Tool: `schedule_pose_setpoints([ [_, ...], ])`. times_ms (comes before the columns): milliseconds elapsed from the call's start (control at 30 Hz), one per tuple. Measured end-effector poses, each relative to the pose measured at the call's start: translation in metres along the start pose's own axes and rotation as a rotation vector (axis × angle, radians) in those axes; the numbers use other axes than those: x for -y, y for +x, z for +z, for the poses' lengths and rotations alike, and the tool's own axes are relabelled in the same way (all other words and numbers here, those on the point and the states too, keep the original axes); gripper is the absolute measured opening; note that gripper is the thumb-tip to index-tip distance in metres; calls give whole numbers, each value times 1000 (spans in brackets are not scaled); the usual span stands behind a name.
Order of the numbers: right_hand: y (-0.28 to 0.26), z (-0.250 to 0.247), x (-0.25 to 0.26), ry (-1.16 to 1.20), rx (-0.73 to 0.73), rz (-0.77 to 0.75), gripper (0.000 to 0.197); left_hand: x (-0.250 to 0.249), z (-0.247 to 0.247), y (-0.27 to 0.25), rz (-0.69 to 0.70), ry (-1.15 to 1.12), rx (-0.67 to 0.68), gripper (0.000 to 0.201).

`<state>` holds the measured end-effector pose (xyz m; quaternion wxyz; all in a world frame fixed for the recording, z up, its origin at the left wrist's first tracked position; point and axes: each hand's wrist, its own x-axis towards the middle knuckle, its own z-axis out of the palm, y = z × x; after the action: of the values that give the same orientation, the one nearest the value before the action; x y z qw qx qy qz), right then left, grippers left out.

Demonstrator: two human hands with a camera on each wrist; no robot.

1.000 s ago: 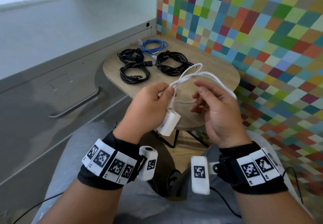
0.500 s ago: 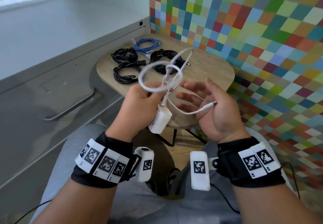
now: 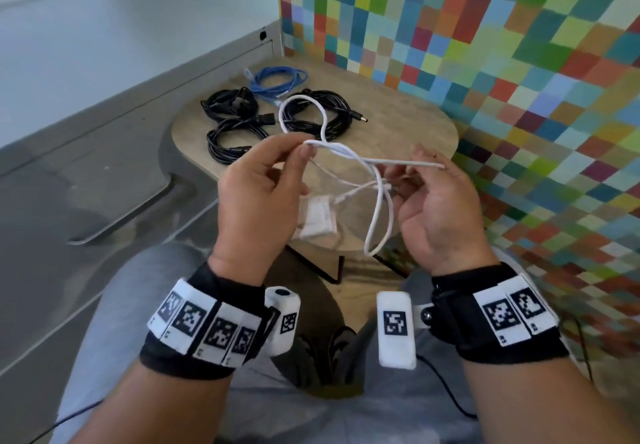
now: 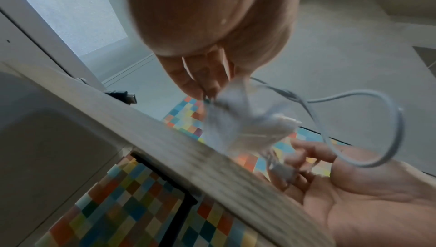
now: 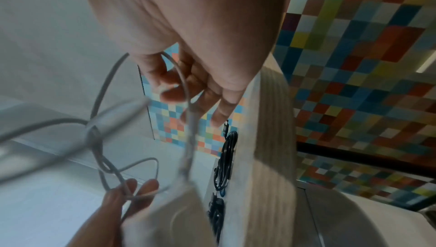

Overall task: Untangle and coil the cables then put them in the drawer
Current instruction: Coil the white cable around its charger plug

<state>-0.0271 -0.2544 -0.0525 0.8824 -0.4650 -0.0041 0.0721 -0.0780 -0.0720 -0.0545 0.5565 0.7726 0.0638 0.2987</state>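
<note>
White cable (image 3: 349,156), tangled with loops crossing one another, hangs in the air between both hands above the near edge of the round wooden table (image 3: 408,132). The left hand (image 3: 256,201) pinches the cable between thumb and fingertips (image 3: 304,151), and a loop rises from that pinch over the coils on the table. A white adapter block (image 3: 317,217) hangs on the cable just below the left hand, blurred in every view. The right hand (image 3: 440,211) is turned palm up with its fingers (image 3: 424,156) loosely curled; one strand runs across them and a long loop droops beside the palm. In the right wrist view the cable (image 5: 186,90) passes between those fingers, but I cannot tell whether they grip it or merely carry it.

Toward the far left part of the table lie four finished coils: a blue cable (image 3: 278,80) nearest the far edge, a small black bundle (image 3: 228,104) beside it, a black coil (image 3: 232,140) closer to the left edge, and a larger black coil (image 3: 317,114) ending in a barrel plug, toward the middle. Left of the table stands a grey cabinet whose drawer (image 3: 86,173), with a long handle, is closed. A multicoloured checkered wall (image 3: 502,45) rises behind and to the right of the table.
</note>
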Motion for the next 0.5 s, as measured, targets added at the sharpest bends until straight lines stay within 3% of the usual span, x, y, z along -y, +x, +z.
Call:
schedule_pose_setpoints([
  [100, 1, -2, 0, -13, -9, 16, 27, 3, -1, 1, 36, -74, -8, 13],
  [200, 1, -2, -5, -214, 13, 2, 16, 8, -12, 4, 12, -170, -46, 9],
  [333, 1, -5, -6, -295, 80, -9, 29, 5, -25, 14, -59, -172, -151, 17],
  [500, -5, -2, -2, -277, 220, 64, 33, 3, -28, 12, -13, -144, -71, 14],
])
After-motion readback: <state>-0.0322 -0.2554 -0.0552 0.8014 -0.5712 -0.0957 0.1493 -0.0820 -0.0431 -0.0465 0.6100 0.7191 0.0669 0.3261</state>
